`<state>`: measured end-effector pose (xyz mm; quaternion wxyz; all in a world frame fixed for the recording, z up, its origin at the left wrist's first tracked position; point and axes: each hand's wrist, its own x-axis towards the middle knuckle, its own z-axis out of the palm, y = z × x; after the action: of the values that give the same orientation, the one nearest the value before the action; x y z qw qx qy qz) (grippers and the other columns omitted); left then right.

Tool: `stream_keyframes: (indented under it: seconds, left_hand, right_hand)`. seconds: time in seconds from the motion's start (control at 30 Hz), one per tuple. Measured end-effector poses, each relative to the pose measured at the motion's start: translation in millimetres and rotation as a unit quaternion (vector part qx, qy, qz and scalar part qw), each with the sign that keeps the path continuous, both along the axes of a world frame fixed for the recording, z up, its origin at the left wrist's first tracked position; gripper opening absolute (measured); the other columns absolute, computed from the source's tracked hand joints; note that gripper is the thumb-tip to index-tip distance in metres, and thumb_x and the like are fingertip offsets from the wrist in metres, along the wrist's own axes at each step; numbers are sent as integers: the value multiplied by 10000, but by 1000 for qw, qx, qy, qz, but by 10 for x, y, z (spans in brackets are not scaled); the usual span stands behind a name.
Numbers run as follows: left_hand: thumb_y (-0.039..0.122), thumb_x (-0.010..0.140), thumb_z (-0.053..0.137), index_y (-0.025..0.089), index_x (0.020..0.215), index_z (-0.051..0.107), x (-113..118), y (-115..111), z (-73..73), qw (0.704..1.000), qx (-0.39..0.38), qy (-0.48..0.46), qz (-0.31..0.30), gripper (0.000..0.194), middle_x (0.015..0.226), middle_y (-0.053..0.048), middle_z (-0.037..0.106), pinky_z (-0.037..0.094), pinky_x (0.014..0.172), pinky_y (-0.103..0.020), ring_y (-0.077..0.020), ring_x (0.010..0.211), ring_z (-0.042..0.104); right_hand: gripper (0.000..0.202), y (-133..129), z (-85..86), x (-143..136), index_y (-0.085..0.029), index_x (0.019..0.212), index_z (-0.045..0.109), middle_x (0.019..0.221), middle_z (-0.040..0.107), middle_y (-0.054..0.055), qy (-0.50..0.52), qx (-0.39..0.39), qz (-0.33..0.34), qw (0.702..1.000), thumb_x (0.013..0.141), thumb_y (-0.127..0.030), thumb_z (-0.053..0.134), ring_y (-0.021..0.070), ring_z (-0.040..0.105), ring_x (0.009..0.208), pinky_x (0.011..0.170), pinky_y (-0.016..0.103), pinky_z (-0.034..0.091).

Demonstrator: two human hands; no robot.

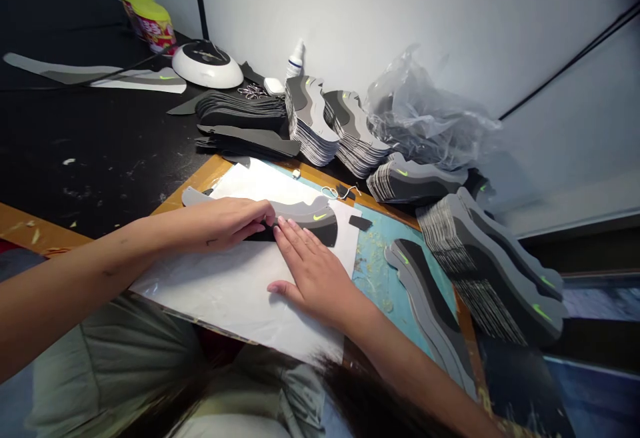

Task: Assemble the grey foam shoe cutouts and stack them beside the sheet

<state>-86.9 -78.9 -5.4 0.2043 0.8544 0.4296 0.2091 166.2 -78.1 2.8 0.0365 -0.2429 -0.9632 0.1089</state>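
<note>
A grey and black shoe panel [300, 215] with a small yellow-green logo lies on a white sheet [225, 285] in the middle. My left hand [233, 221] rests over the panel's left part, its fingers bent and pinched together at the black lower edge; what they hold is too small to make out. Flat beside it, my right hand [310, 261] has its fingers stretched out, their tips on the lower edge of the panel and the thumb apart on the sheet.
Stacks of grey panels [313, 118] and black pieces [240, 110] stand behind the sheet. More stacked panels [495, 258] are at the right, near loose panels [430, 298] on the blue mat [373, 258]. A plastic bag [425, 118], white bottle [296, 61] and round white device [207, 68] stand farther back.
</note>
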Motion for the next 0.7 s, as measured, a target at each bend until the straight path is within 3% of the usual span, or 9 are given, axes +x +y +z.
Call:
stream_keyframes:
  seconds: [0.3,0.4,0.47,0.57,0.63,0.7]
  left_hand:
    - [219,1029,344,147,1081,559,91,-75,193,998,-16,54,23,232,971,-42,645,411,738,-224,-134,795,559]
    - [221,1001,358,120,1151,585,81,-112,159,993,25,104,46,291,1009,-94,667,463,787,-282,-197,874,616]
    - [176,960,371,93,1257,574,78,-222,147,982,73,161,70,370,1136,-162,660,469,897,-366,-274,1043,616]
    - [184,953,375,99,1451,438,107,-519,138,968,138,191,86,509,1445,-188,504,364,1090,-450,-328,1331,462]
    - [317,991,408,125,1534,308,144,-731,109,972,135,179,70,585,1555,-157,380,331,1139,-404,-303,1408,392]
    - [506,958,476,123,1572,187,179,-884,62,976,119,177,47,779,1603,-163,264,301,1166,-390,-317,1449,330]
  right_hand:
    - [820,1,1,-4,-67,1547,224,1635,154,131,-1,10,1,1000,970,-645,290,231,122,1527,1252,419,183]
    - [831,1,-21,-6,-45,1543,224,1632,148,141,1,22,4,1000,971,-644,289,237,127,1525,1253,418,184]
    - [845,-1,-33,-7,-24,1539,219,1629,139,152,2,32,4,999,970,-643,297,246,128,1525,1253,420,186]
    - [842,-9,-44,-8,-3,1534,218,1624,143,169,5,42,1,999,975,-625,314,258,142,1522,1251,420,196]
    - [819,-16,-50,-9,-10,1534,226,1621,156,172,9,45,-2,999,981,-606,329,261,154,1519,1247,423,206]
    - [802,-24,-56,-11,-28,1536,233,1619,172,170,15,44,-5,999,982,-597,343,258,162,1518,1243,430,217]
